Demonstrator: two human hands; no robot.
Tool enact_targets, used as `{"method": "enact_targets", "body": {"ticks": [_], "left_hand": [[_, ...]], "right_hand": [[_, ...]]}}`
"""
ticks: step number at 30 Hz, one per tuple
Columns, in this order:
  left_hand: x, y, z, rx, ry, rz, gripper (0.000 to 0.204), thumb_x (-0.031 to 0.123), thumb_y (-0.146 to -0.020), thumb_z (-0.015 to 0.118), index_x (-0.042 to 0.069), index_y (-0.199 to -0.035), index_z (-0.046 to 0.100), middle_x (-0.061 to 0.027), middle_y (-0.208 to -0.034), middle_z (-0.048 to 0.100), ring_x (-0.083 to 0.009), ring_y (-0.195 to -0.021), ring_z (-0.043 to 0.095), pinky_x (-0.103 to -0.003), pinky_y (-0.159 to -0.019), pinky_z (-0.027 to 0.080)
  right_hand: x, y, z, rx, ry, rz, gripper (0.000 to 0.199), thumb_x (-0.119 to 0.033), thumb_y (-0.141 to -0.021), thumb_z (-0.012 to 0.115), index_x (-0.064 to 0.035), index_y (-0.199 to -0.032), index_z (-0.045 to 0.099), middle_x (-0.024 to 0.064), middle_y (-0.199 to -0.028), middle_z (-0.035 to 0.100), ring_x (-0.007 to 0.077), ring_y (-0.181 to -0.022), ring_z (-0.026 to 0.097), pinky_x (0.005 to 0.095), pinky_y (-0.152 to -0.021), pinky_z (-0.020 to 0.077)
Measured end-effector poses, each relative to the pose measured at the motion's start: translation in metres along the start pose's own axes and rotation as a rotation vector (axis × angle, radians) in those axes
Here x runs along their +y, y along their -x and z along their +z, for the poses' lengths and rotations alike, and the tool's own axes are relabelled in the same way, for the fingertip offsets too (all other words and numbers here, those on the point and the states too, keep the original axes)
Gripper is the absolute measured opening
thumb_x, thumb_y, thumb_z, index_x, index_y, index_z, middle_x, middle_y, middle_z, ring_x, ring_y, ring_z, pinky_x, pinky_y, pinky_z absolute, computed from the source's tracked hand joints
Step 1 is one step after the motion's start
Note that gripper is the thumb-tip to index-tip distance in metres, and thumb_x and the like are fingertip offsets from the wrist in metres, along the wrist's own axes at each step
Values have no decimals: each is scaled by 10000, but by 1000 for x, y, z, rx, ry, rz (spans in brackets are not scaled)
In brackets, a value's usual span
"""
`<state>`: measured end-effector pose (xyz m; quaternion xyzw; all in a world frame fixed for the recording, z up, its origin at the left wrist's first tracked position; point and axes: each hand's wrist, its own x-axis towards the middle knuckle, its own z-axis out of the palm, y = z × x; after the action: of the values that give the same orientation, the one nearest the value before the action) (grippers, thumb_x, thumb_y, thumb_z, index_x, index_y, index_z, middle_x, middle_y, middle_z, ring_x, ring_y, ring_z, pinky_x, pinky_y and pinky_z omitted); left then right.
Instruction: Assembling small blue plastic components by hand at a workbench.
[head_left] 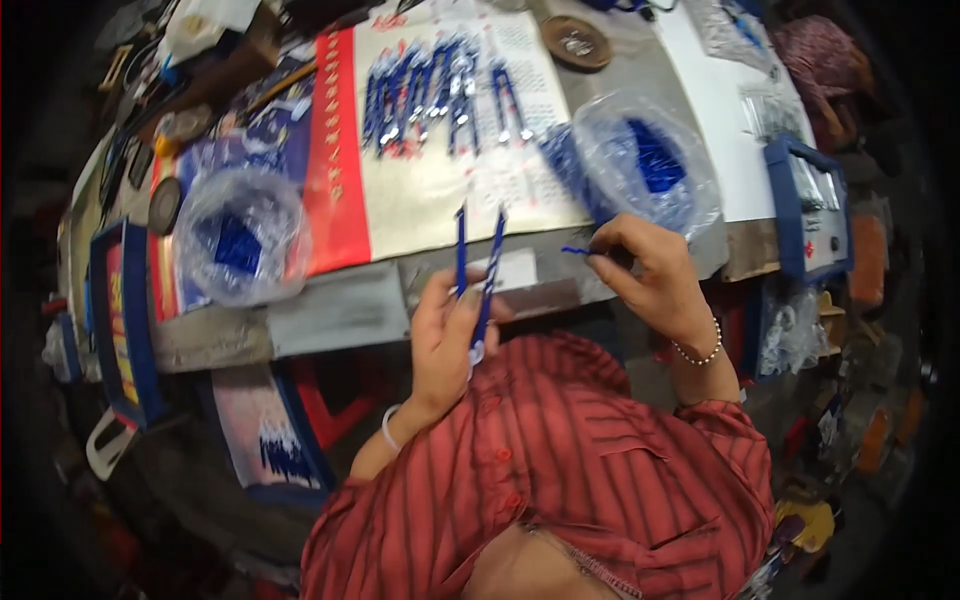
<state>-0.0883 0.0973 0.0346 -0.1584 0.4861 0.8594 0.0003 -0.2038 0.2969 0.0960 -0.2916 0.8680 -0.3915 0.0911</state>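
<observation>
Through the head camera I saw the left hand (438,335) near the middle of the frame, its grip closed around the lower part of a slim blue two-armed piece (492,268); the two arms stood apart, their tips aimed at the top of the frame, over the near edge of a cream-and-red sheet (400,195). Right of centre I had the right hand (650,272), its grip pinching a short blue strip (574,250) between thumb and forefinger, well clear of the two-armed piece. Just above that hand sat a clear plastic bag (697,190) with blue material inside, and at the left of the frame I made out a second clear bag (285,215), also with something blue in it. Across the upper middle, a row of blue pieces (430,90) lay on the sheet, which was spread over the grey table (235,342). I noticed a round brown dish (577,43) at the upper right, and a blue-framed case (785,205) at the table's right end.
</observation>
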Motion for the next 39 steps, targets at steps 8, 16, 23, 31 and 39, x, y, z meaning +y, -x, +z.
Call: {"method": "enact_targets", "body": {"ticks": [8,16,23,31,39], "left_hand": [[7,-3,0,-2,-64,122,252,97,-921,530,31,-1151,451,-55,-792,576,-64,-537,488,-178,-485,381],[10,1,-4,46,-181,63,282,-8,-872,540,30,-1139,456,-5,-771,524,-49,-540,486,-174,-477,368],[9,-4,-8,43,-133,-25,282,-5,-878,525,25,-1147,446,-40,-763,565,-58,-529,490,-175,-469,370],[-1,-5,-8,22,-150,-43,273,8,-882,535,30,-1142,458,-47,-772,576,-62,-530,491,-179,-472,377],[-4,-1,-13,0,-44,-35,245,61,-921,485,16,-1160,458,-48,-781,575,-55,-550,490,-180,-487,383]], "right_hand": [[-9,-9,44,-334,-422,59,164,-73,-777,696,18,-871,598,39,-765,620,87,-685,562,234,-604,443],[4,-4,70,-484,-643,95,193,-56,-827,651,23,-998,612,34,-823,627,52,-670,557,192,-592,445],[4,-6,58,-440,-910,424,237,-170,-932,509,30,-1018,604,76,-811,626,59,-559,515,179,-529,420],[5,-7,72,-516,-989,511,192,-112,-884,596,15,-1026,569,43,-809,608,53,-622,537,171,-550,421],[-7,-3,69,-372,-972,450,227,-15,-821,645,9,-1008,520,42,-742,596,67,-591,559,180,-535,446]]}}
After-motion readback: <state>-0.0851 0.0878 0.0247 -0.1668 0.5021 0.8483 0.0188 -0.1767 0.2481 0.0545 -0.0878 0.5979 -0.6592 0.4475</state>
